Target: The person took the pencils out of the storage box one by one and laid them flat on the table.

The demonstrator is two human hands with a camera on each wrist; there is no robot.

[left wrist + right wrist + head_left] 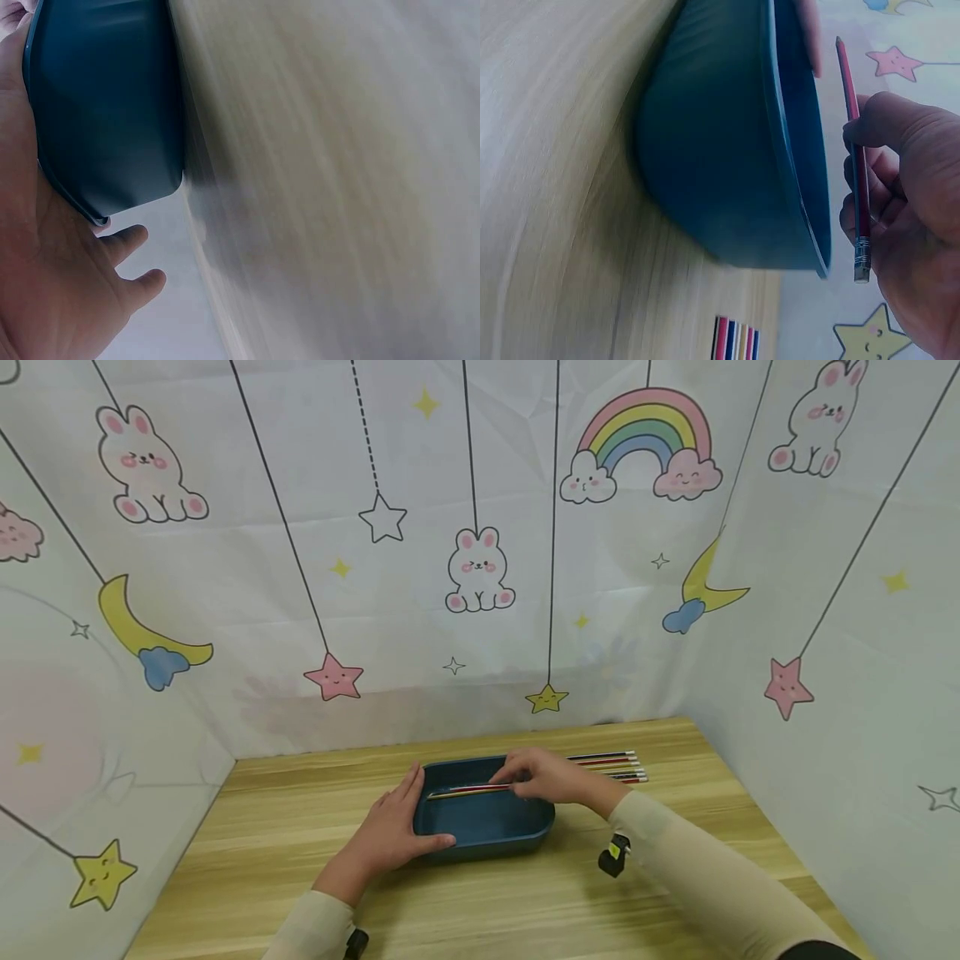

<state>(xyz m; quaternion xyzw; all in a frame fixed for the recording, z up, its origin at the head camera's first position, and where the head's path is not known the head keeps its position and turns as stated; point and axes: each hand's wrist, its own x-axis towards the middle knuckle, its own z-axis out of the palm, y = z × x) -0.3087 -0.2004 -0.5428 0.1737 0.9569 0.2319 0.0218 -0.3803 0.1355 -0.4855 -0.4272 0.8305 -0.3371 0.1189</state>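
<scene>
In the head view, my left hand [390,827] rests against the left end of a dark blue rectangular tray [487,843], thumb over the near rim and fingers along the side. The left wrist view shows the palm at the rim of the tray [112,97], with fingertips sticking out past its corner. My right hand [547,777] is over the tray's far right part. Between thumb and fingers it pinches a red pencil [861,180] with dark stripes, its eraser end near the palm and its sharpened tip pointing away. A yellowish length shows beside it in the head view.
Several striped pencils [615,762] with white ends lie side by side on the wooden table [300,810], behind and right of the tray. White cloth walls [420,610] printed with rabbits, stars and moons enclose the table at the back and sides.
</scene>
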